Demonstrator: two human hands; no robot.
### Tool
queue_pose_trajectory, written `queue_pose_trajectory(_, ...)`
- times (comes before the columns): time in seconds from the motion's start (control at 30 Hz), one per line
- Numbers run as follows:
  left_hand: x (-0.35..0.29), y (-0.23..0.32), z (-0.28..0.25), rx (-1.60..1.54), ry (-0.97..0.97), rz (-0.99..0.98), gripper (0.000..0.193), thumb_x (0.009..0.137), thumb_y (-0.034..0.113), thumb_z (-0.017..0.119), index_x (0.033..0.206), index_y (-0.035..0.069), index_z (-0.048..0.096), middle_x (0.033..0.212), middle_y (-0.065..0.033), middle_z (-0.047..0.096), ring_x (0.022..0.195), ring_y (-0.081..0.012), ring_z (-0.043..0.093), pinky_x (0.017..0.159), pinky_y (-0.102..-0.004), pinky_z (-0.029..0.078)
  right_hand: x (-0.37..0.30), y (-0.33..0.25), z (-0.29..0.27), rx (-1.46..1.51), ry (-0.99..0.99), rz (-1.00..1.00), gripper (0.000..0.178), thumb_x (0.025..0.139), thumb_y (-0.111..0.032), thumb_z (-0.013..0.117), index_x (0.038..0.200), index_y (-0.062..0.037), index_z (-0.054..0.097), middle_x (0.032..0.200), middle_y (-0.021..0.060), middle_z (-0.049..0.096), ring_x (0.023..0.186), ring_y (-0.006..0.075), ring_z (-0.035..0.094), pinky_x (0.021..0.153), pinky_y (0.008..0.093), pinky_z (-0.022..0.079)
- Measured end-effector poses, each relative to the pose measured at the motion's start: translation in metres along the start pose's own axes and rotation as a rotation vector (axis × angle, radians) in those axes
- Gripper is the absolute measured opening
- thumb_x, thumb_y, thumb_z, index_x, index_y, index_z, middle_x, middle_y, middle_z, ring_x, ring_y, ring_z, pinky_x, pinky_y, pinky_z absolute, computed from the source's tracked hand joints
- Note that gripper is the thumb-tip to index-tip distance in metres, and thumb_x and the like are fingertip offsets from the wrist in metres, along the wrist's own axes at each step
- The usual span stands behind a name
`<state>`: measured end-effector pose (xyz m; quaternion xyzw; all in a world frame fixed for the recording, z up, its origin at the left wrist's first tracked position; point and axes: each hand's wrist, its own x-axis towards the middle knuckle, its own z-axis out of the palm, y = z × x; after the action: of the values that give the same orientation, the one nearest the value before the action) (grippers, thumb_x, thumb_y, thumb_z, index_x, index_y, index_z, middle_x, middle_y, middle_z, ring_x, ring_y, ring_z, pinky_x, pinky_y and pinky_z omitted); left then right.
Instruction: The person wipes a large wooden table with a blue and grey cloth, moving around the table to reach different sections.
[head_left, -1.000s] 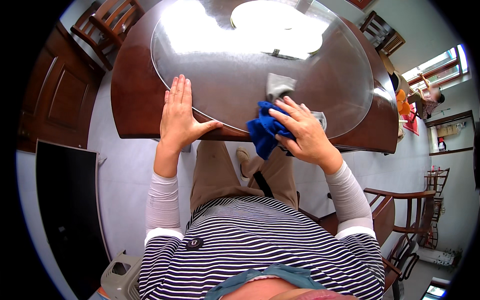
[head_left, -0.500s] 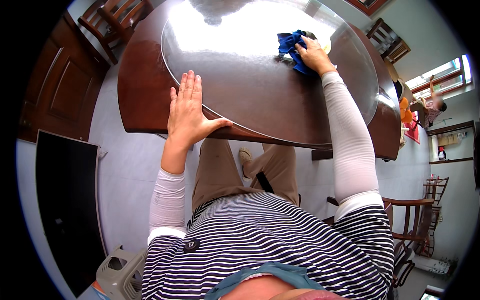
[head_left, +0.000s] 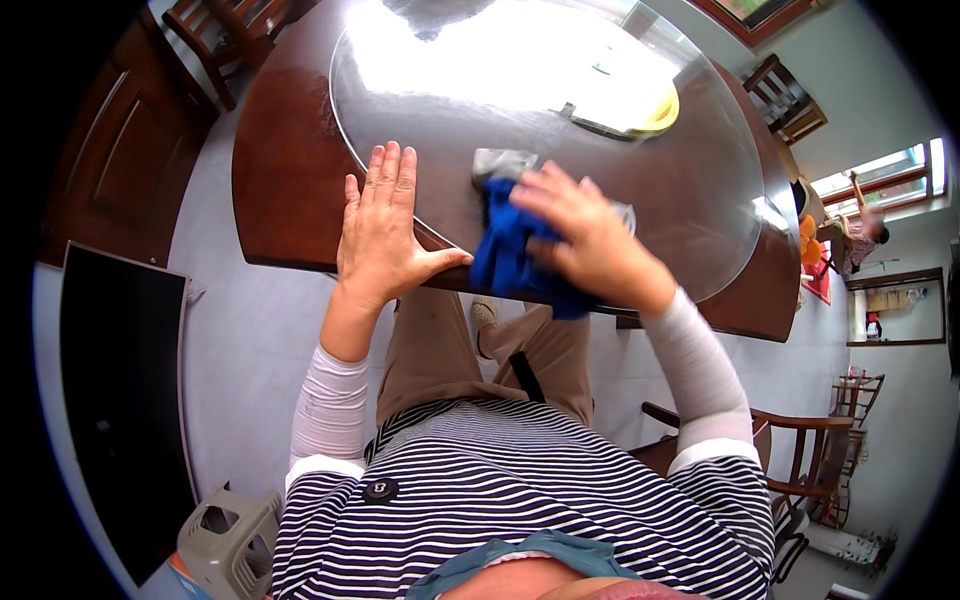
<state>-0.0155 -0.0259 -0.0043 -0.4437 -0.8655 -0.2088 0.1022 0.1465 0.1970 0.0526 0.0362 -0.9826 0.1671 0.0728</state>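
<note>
A round glass turntable (head_left: 690, 200) lies on the dark brown wooden table (head_left: 285, 190). My left hand (head_left: 385, 225) rests flat at the near left edge of the tabletop, fingers stretched and thumb out, holding nothing. Near the front edge of the glass, my right hand (head_left: 590, 235) grips a crumpled blue cloth (head_left: 510, 240), part of which hangs over the edge. A grey piece of cloth (head_left: 500, 165) shows at its far side. The right fingers are smeared by motion. Farther back on the glass lies a flat object with a yellow rim (head_left: 660, 115), washed out by glare.
A wooden armchair (head_left: 815, 450) stands behind my right elbow. To my left are a large black screen (head_left: 120, 400) and a grey plastic stool (head_left: 225, 540). More wooden chairs (head_left: 785, 100) stand beyond the table. Another person (head_left: 865, 235) is far off at the right, by a window.
My right hand has pulled the blue cloth back toward me and leftward, from beside the yellow-rimmed object to the table's front edge. My left hand stays on the tabletop.
</note>
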Motion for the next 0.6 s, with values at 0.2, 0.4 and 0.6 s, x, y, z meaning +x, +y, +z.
queue_pose_trajectory(0.2, 0.002, 0.003, -0.003, -0.027, -0.026, -0.012, 0.141, 0.052, 0.079, 0.078, 0.157, 0.004, 0.021, 0.163, -0.0183, 0.023, 0.153, -0.0313, 0.018, 0.121, -0.0564, 0.017, 0.085, 0.204, -0.005, -0.223, 0.245, 0.336, 0.052, 0.097, -0.041, 0.057, 0.141, -0.0138, 0.054, 0.145, 0.0143, 0.053, 0.137, 0.0342, 0.045, 0.112, 0.0501, 0.037)
queue_pose_trajectory(0.4, 0.002, 0.003, 0.000, -0.074, 0.003, -0.007, 0.141, 0.052, 0.076, 0.080, 0.159, 0.007, 0.019, 0.164, -0.0200, 0.018, 0.153, -0.0337, 0.016, 0.122, -0.0555, 0.017, 0.123, 0.213, -0.010, -0.358, 0.319, 0.577, 0.060, 0.097, -0.048, 0.052, 0.142, -0.0092, 0.052, 0.142, 0.0165, 0.055, 0.135, 0.0337, 0.046, 0.112, 0.0473, 0.038)
queue_pose_trajectory(0.6, -0.003, 0.000, 0.005, -0.119, 0.068, -0.001, 0.142, 0.054, 0.066, 0.086, 0.161, 0.012, 0.010, 0.164, -0.0244, 0.015, 0.153, -0.0360, 0.016, 0.120, -0.0583, 0.017, 0.081, 0.038, 0.035, -0.107, 0.252, -0.034, 0.047, 0.090, -0.033, 0.068, 0.131, -0.0109, 0.062, 0.135, 0.0177, 0.060, 0.131, 0.0358, 0.051, 0.106, 0.0491, 0.040)
